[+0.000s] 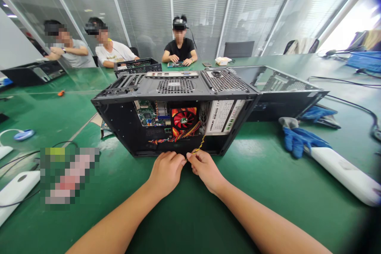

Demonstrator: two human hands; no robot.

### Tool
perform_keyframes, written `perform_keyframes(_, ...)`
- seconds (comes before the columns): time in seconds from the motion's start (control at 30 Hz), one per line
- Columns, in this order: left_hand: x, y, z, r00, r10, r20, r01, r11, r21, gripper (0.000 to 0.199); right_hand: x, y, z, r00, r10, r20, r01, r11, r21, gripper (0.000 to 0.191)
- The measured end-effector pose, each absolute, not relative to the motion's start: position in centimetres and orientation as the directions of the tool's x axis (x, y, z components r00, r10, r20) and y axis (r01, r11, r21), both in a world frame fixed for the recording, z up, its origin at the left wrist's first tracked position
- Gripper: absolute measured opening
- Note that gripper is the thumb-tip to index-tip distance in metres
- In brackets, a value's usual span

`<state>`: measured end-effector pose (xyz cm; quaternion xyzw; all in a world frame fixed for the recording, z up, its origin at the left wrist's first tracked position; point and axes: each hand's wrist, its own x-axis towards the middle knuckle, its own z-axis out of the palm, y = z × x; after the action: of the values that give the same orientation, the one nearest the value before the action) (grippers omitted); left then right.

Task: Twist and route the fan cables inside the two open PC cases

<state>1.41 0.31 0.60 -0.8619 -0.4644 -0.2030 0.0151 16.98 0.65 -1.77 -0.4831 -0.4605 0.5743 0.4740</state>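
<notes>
Yellow-black cable (203, 141), pinched between both hands (167, 171) (207, 170)

At the middle of the frame, the open side of the computer case (175, 93) gives a way in, but the left hand (168, 170) and right hand (206, 170) crowd its lower edge, the twisted yellow-and-black wire (200, 144) crosses the opening, and the power supply (222, 117) fills its right end. Green tabletop (253, 178) offers passage right of centre, as far as the blue glove (297, 139) and white power strip (345, 174); left of centre, a lane runs beside the left forearm.
</notes>
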Motion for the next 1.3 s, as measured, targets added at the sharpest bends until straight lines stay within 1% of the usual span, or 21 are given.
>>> perform_keyframes(0.1, 1.43, 0.22, 0.58, 0.481, 0.799, 0.360, 0.798, -0.569, 0.197, 0.025, 17.01, 0.65, -1.83, -0.090, 0.989, -0.114, -0.088, -0.122, -0.989, 0.045)
perform_keyframes(0.17, 1.45, 0.19, 0.56, 0.469, 0.812, 0.346, 0.787, -0.562, 0.254, 0.025, 17.03, 0.64, -1.86, -0.089, 0.989, -0.114, -0.082, -0.122, -0.989, 0.044)
perform_keyframes(0.23, 1.50, 0.22, 0.61, 0.446, 0.836, 0.319, 0.766, -0.541, 0.348, 0.024, 17.03, 0.63, -1.87, -0.087, 0.990, -0.112, -0.076, -0.119, -0.990, 0.044)
perform_keyframes(0.4, 1.69, 0.53, 1.00, 0.395, 0.901, 0.180, 0.626, -0.407, 0.665, 0.025, 17.02, 0.57, -1.77, -0.102, 0.990, -0.096, -0.078, -0.104, -0.991, 0.043)
perform_keyframes(0.47, 1.71, 0.66, 1.05, 0.388, 0.916, 0.105, 0.565, -0.326, 0.758, 0.024, 17.01, 0.54, -1.67, -0.113, 0.989, -0.092, -0.089, -0.103, -0.991, 0.042)
perform_keyframes(0.53, 1.70, 0.75, 0.97, 0.378, 0.925, 0.049, 0.522, -0.256, 0.814, 0.022, 17.01, 0.52, -1.56, -0.119, 0.989, -0.091, -0.099, -0.103, -0.990, 0.042)
perform_keyframes(0.63, 1.68, 0.81, 0.78, 0.370, 0.927, 0.056, 0.506, -0.252, 0.825, 0.022, 16.98, 0.51, -1.45, -0.109, 0.988, -0.109, -0.112, -0.121, -0.986, 0.043)
perform_keyframes(0.77, 1.77, 0.77, 0.82, 0.368, 0.919, 0.138, 0.554, -0.336, 0.762, 0.025, 16.94, 0.49, -1.39, -0.100, 0.985, -0.143, -0.142, -0.157, -0.977, 0.043)
perform_keyframes(0.9, 1.84, 0.71, 1.06, 0.380, 0.905, 0.192, 0.565, -0.391, 0.726, 0.021, 16.89, 0.49, -1.31, -0.083, 0.985, -0.148, -0.164, -0.160, -0.973, 0.045)
perform_keyframes(1.3, 1.69, 0.51, 0.93, 0.391, 0.893, 0.222, 0.582, -0.427, 0.692, 0.019, 16.81, 0.56, -1.37, -0.046, 0.988, -0.146, -0.222, -0.153, -0.963, 0.044)
